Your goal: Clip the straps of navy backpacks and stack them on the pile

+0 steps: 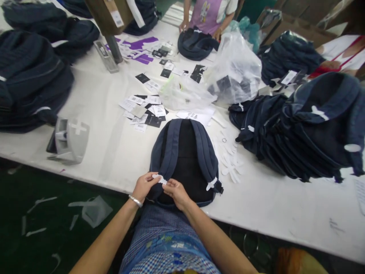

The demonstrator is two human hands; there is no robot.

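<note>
A navy backpack lies back-side up on the white table, straps toward me. My left hand and my right hand meet at its lower left strap, both pinching a small white plastic tie. A matching white tie sits on the lower right strap. Loose white ties lie scattered just right of the backpack.
Stacks of navy backpacks lie at the right and at the left. Paper tags, clear plastic bags and a grey tool rest on the table. Another person handles a backpack at the far side.
</note>
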